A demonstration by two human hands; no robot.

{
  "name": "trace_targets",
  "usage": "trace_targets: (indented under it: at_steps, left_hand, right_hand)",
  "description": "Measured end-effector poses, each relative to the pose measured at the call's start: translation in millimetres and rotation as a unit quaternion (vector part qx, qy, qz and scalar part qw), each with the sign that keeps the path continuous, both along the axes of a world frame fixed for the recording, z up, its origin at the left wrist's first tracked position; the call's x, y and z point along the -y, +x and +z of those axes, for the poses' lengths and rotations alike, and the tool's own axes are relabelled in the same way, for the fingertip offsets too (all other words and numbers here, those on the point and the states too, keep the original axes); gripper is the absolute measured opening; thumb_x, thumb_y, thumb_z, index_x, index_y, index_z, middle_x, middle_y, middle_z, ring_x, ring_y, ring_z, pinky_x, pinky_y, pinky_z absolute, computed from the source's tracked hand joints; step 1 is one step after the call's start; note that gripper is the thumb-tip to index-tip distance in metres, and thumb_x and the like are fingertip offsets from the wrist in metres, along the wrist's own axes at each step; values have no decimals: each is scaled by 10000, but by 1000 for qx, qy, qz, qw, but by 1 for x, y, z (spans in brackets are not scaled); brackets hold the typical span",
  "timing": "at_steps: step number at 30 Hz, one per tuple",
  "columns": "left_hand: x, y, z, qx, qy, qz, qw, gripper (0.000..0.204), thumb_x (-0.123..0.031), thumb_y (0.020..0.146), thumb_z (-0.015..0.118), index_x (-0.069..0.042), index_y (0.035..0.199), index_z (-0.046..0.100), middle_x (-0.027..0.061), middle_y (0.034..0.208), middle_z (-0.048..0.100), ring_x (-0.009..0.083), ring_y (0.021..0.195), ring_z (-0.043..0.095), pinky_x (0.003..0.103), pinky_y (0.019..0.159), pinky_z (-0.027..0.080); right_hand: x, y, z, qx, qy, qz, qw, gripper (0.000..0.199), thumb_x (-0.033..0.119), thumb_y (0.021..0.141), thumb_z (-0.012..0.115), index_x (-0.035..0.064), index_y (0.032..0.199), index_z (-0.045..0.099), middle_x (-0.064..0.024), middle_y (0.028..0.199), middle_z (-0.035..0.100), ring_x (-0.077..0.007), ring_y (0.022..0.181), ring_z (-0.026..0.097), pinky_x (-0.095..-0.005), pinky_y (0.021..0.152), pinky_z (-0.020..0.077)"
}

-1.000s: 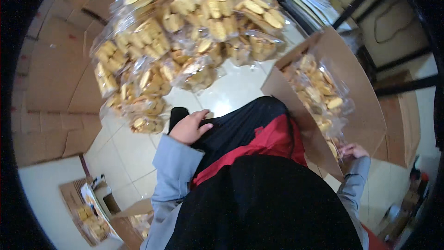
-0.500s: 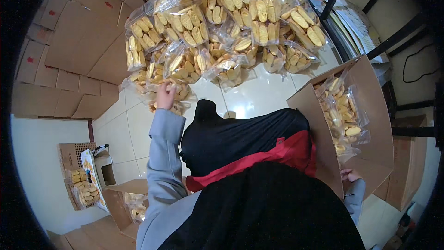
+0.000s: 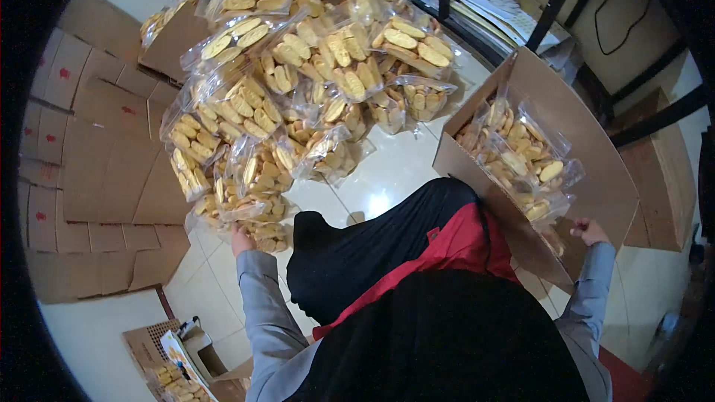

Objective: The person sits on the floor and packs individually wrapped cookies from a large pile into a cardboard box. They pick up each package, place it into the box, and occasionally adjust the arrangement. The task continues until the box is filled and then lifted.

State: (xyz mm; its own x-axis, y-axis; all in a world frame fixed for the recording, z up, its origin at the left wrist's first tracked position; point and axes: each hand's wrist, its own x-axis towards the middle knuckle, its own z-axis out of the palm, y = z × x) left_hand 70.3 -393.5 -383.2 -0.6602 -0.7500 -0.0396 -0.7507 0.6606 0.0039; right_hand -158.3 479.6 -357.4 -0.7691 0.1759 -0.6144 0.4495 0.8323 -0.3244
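Clear bags of oblong golden biscuits [image 3: 249, 108] lie heaped on the tiled floor in front of me. My left hand [image 3: 240, 240] is at the near left of the heap, its fingers closed on the edge of a low bag of biscuits [image 3: 267, 234]. To my right stands an open cardboard box [image 3: 603, 171] with several bags of biscuits [image 3: 521, 145] inside. My right hand [image 3: 590, 231] is over the near end of this box, with fingers loosely bent and apart and nothing visible in them. Black and red cloth covers my lap between the hands.
Stacked cartons [image 3: 104, 149] line the left side. Another open box with bags [image 3: 175, 33] stands behind the heap. A black metal frame [image 3: 551, 11] rises at the right, with papers [image 3: 491, 4] beside it. More bagged biscuits [image 3: 179, 383] sit at the lower left.
The view has turned, so the heap sits lower and further left. My left hand has shifted to the near-left edge of the low bag. My right hand has left the box's near edge.
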Motion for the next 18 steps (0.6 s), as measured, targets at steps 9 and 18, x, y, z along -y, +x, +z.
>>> trace_targets:
  at_steps: [9, 18]
  left_hand:
    - [-5, 30, 44, -241, 71, -8, 968, 88, -63, 770, 643, -10, 838, 624, 120, 709, 639, 169, 684, 617, 307, 627, 488]
    - [-200, -57, 223, -480, -57, -251, 838, 112, 35, 760, 633, 37, 869, 606, 150, 838, 648, 211, 798, 627, 315, 754, 491]
  right_hand:
    - [93, -26, 119, -272, 38, 118, 954, 272, 95, 766, 629, -42, 997, 587, -160, 867, 625, -190, 736, 609, -308, 694, 479]
    - [324, -13, 135, -391, -324, 400, 763, 403, 205, 711, 694, 46, 1061, 574, -153, 1124, 538, -299, 1058, 509, -377, 901, 418]
